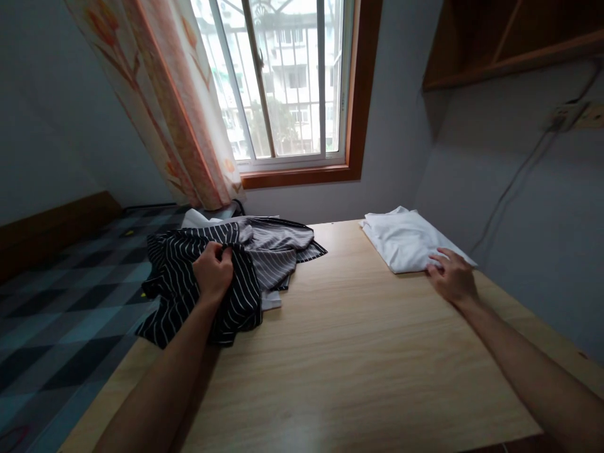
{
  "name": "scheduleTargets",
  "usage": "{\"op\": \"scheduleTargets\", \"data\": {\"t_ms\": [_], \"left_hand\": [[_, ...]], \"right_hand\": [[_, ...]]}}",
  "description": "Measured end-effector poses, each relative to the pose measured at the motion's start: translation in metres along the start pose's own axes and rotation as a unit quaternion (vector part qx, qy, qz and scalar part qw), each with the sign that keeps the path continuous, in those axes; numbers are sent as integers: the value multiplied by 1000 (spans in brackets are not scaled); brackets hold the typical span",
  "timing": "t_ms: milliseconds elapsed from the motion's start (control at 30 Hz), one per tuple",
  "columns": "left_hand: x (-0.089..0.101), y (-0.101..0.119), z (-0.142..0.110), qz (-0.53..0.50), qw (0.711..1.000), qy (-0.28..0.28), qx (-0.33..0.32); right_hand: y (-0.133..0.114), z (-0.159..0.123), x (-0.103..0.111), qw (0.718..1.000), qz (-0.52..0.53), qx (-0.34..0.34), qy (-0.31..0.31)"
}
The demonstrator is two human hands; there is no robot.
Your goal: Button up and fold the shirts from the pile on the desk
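My left hand [214,270] is closed on a black-and-white striped shirt [177,267] at the left of the table. The shirt lies crumpled, with its greyish inner side [276,242] turned up toward the right. Some white cloth [198,219] shows from under and behind it. Over at the right, my right hand [453,275] rests at the near edge of a folded white garment [401,239]. Its fingers are apart, with the tips touching the cloth.
Both garments lie on a pale wooden table [321,352]. A bed with a checked cover [61,302] stands against its left side. Behind are a window [292,94] and a flowered curtain [165,100]. A shelf [509,50] and a hanging cable [512,182] are on the right wall.
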State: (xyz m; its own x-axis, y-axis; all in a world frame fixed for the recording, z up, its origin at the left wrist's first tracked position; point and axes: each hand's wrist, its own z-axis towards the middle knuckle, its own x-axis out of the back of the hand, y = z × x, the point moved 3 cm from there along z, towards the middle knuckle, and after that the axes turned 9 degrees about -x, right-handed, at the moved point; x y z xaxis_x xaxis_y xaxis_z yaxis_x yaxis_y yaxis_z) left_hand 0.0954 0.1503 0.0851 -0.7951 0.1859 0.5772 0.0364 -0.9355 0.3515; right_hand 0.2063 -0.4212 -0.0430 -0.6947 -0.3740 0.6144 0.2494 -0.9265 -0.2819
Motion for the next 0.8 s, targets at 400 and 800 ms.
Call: {"op": "scheduleTargets", "data": {"t_ms": [400, 800], "left_hand": [[-12, 234, -124, -290, 824, -243, -422], [-47, 146, -73, -149, 874, -349, -303]], "right_hand": [[-147, -30, 10, 859, 442, -193, -173], [-194, -52, 20, 816, 415, -113, -385]]}}
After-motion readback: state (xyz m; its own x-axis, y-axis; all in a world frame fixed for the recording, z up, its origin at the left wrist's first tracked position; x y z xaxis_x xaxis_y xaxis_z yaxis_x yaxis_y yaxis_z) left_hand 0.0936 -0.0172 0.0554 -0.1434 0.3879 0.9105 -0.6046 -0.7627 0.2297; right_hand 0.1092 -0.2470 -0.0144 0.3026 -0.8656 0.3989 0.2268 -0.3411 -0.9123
